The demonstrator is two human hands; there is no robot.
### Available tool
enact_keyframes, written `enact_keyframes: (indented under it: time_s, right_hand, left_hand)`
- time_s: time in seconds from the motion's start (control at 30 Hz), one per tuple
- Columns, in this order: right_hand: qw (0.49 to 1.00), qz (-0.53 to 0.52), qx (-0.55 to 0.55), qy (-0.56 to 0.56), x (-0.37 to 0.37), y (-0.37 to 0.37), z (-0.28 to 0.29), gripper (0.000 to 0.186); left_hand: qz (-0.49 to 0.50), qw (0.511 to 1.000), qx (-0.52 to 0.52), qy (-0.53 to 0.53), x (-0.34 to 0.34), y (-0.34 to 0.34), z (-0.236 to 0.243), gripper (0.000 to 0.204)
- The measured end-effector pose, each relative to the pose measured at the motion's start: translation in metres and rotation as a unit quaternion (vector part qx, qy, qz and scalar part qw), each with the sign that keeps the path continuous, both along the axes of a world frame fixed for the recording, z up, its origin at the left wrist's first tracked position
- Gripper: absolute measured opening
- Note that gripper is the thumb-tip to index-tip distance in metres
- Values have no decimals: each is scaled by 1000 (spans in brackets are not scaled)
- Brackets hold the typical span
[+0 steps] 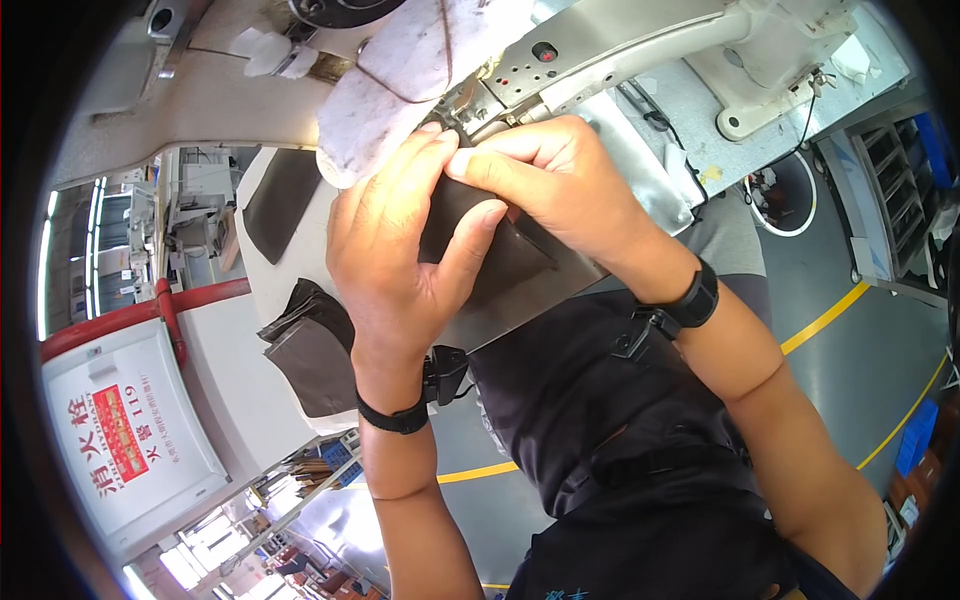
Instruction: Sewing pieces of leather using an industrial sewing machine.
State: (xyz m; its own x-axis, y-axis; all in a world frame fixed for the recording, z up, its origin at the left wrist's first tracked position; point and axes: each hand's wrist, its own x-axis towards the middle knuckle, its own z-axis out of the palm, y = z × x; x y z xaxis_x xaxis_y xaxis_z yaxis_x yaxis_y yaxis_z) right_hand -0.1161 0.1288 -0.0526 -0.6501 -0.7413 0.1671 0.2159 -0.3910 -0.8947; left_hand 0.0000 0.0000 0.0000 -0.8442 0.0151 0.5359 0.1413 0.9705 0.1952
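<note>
Piece (pixel 515 285) is at the machine (pixel 615 55), under both hands; looks mid-work, stitching progress hidden. Stack (pixel 310 365) and a loose piece (pixel 277 210) on the tabletop (pixel 312 250) to the left; can't tell if done or pending. Left hand (pixel 395 235): spread over the piece, thumb apart. Right hand (pixel 560 185): curled, thumb by left fingertips; can't tell if clamped.

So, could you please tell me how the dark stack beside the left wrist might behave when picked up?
The dark stack would probably flop, as its far edges curl and ripple. It may also slide apart, since its layers overlap unevenly. Those layers look thin, so it is likely fairly light.
</note>
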Motion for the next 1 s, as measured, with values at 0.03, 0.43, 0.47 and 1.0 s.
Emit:
enact_keyframes:
  time_s: [0.03, 0.43, 0.47, 1.0]
  right_hand:
    - [1000, 11, 25, 5, -2, 3, 4, 31]
    - [999, 36, 23, -3, -4, 19, -6, 24]
    - [998, 41, 48, 2, -1, 26, -1, 19]
    - [997, -29, 59, 52, 19, 37, -10, 19]
  left_hand:
    - [6, 1000, 21, 9, 1, 1, -2, 47]
    - [83, 966, 243, -36, 6, 14, -34, 59]
    - [82, 967, 237, -50, 9, 14, -33, 61]
    - [40, 979, 175, -101, 4, -14, -20, 97]
